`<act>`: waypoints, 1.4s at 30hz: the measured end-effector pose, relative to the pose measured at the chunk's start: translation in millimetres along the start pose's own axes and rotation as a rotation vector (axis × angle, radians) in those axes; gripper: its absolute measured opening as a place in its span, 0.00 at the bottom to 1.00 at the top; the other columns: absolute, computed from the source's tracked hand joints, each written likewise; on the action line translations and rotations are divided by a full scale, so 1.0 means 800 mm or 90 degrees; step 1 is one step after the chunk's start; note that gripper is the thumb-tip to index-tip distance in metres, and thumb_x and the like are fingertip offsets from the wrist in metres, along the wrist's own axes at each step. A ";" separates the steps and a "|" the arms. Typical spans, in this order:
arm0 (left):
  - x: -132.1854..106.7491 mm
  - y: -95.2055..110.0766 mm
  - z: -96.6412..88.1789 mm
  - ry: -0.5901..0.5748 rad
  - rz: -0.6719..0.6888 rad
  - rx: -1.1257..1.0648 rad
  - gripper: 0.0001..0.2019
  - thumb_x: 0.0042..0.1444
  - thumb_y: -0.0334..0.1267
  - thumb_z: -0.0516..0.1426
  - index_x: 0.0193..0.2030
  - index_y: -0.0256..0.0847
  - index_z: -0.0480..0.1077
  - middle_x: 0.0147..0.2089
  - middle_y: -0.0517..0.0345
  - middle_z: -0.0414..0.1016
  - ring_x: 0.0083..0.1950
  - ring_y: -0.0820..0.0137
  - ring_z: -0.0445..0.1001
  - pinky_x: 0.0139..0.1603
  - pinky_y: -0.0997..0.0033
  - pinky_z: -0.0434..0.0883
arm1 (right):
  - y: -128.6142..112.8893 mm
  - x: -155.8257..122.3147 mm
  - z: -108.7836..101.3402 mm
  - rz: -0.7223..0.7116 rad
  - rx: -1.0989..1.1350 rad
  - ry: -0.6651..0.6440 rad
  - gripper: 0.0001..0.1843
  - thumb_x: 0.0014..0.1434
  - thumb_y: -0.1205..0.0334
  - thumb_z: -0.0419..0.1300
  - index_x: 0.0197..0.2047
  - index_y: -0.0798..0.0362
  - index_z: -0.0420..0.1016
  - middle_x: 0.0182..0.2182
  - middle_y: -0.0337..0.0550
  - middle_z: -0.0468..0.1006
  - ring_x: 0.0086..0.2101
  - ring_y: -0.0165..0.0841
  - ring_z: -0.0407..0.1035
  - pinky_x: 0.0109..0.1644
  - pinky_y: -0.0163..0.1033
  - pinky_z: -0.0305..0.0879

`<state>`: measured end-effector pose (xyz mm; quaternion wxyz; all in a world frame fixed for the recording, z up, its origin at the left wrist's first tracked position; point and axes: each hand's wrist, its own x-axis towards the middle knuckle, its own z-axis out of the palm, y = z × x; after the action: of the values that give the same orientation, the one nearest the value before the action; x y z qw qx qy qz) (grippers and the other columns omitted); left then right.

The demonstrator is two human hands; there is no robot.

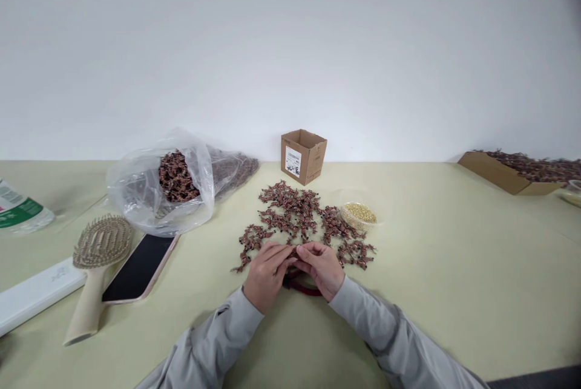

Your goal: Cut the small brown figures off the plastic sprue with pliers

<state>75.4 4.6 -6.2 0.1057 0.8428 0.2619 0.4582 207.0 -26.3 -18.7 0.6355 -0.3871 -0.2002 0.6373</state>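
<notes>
My left hand (267,273) and my right hand (323,267) meet at the near edge of a spread of small brown pieces (299,213) on the table. Both hands have their fingers curled in, fingertips pinched together on one small brown piece between them. A dark red tool (300,285), partly hidden, lies under my hands. A clear dish of small yellow beads (359,213) sits just right of the pile.
A small open cardboard box (303,155) stands behind the pile. A plastic bag of brown pieces (179,180) lies at the left, with a hairbrush (95,268), a phone (140,268) and a white case (36,293). A flat carton of brown pieces (521,171) is far right.
</notes>
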 end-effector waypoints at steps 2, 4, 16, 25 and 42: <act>0.000 0.000 0.000 -0.002 0.001 0.001 0.08 0.52 0.29 0.54 0.38 0.38 0.71 0.33 0.52 0.76 0.35 0.67 0.71 0.36 0.65 0.71 | 0.000 0.000 0.000 0.002 -0.002 -0.002 0.12 0.34 0.60 0.69 0.20 0.58 0.72 0.19 0.36 0.73 0.24 0.25 0.67 0.35 0.36 0.69; 0.001 0.001 -0.001 -0.004 0.002 0.002 0.08 0.52 0.29 0.53 0.38 0.38 0.71 0.33 0.52 0.77 0.34 0.67 0.71 0.35 0.66 0.71 | 0.000 0.000 -0.001 0.003 -0.004 -0.005 0.11 0.35 0.61 0.69 0.20 0.58 0.72 0.19 0.37 0.73 0.24 0.25 0.67 0.35 0.36 0.69; 0.000 -0.001 -0.001 -0.011 0.009 -0.007 0.08 0.51 0.27 0.54 0.38 0.36 0.71 0.34 0.52 0.77 0.35 0.68 0.70 0.36 0.67 0.70 | -0.001 0.000 -0.001 0.003 -0.005 -0.014 0.10 0.36 0.62 0.68 0.20 0.58 0.73 0.19 0.37 0.73 0.24 0.24 0.68 0.35 0.34 0.69; 0.000 -0.004 0.000 -0.011 -0.017 -0.025 0.08 0.52 0.29 0.54 0.39 0.37 0.71 0.33 0.52 0.76 0.35 0.68 0.70 0.38 0.65 0.69 | -0.002 0.000 0.000 -0.006 -0.001 -0.010 0.10 0.36 0.62 0.68 0.21 0.58 0.73 0.19 0.36 0.73 0.23 0.24 0.67 0.34 0.34 0.69; 0.009 -0.003 -0.011 -0.093 -0.292 -0.229 0.09 0.52 0.36 0.54 0.33 0.37 0.74 0.33 0.53 0.75 0.35 0.69 0.73 0.35 0.71 0.71 | -0.006 -0.004 0.005 -0.020 -0.012 -0.041 0.10 0.37 0.63 0.68 0.25 0.57 0.75 0.23 0.39 0.76 0.27 0.27 0.70 0.40 0.38 0.68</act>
<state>70.6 10.0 2.9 0.3724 0.7603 0.3516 0.3995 206.8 -28.1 -12.0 0.6348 -0.3692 -0.2325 0.6378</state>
